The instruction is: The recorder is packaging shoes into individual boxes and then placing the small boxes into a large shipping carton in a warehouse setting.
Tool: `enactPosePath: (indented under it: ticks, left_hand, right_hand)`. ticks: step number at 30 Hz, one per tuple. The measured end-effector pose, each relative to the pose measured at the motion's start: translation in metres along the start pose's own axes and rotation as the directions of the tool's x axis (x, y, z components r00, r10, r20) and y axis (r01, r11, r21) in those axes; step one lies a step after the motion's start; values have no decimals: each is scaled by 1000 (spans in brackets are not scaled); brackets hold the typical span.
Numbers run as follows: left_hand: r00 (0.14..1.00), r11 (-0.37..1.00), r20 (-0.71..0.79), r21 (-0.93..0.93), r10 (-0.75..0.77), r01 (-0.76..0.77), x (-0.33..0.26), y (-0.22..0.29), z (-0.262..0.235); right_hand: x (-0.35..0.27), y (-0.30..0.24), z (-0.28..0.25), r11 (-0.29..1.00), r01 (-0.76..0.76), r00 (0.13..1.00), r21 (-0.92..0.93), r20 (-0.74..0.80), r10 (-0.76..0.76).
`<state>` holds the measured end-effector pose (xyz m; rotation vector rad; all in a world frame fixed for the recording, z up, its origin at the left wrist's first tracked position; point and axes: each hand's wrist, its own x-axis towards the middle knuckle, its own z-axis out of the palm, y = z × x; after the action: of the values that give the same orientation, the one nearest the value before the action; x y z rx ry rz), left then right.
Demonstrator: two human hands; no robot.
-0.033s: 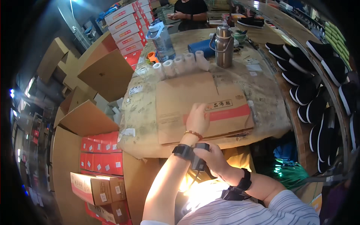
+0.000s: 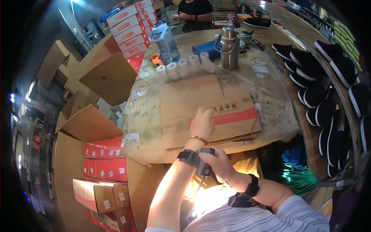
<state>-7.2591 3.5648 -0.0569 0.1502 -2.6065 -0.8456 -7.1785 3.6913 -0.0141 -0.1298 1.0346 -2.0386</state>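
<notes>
A flattened cardboard box (image 2: 185, 96) with a red stripe and dark printing lies on the table before me. Over its front half is my left hand (image 2: 202, 125), fingers curled in a loose fist, nothing visible in it; whether it touches the cardboard I cannot tell. A beaded bracelet (image 2: 198, 138) and a black strap (image 2: 187, 156) circle that wrist. My right hand (image 2: 221, 164) is closed around a small black device (image 2: 205, 161) beside the left wrist, a thin cable hanging from it. Another black strap (image 2: 252, 185) is on my right wrist.
Behind the cardboard stand white rolls (image 2: 185, 67), a water jug (image 2: 165, 42), a steel flask (image 2: 230, 50) and a blue cylinder (image 2: 205, 49). An open carton (image 2: 69, 174) of red boxes stands left. Black shoes (image 2: 322, 102) line the right racks. A person (image 2: 195, 15) is across the table.
</notes>
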Motion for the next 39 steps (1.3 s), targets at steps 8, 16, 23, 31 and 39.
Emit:
enactPosePath:
  ticks: [8,16,23,31,39]
  left_hand:
    - [995,999,-96,-16,41,-43,5,-1,-11]
    - [905,539,127,-767,-405,349,18,4,-26]
    - [812,-123,425,-903,-399,412,15,17,-40]
    - [954,668,6,-712,-301,215,5,-30,-16]
    - [914,609,-24,-752,-406,251,2,-14,-11]
  right_hand:
    - [-5,23,4,981,172,979,-87,128,-160]
    - [10,31,-36,745,512,835,-429,454,-312]
    - [21,52,-55,786,403,888,-469,406,-214]
    - [-7,40,-40,652,534,845,-538,364,-391]
    - [23,6,-30,193,561,653,-805,287,-701]
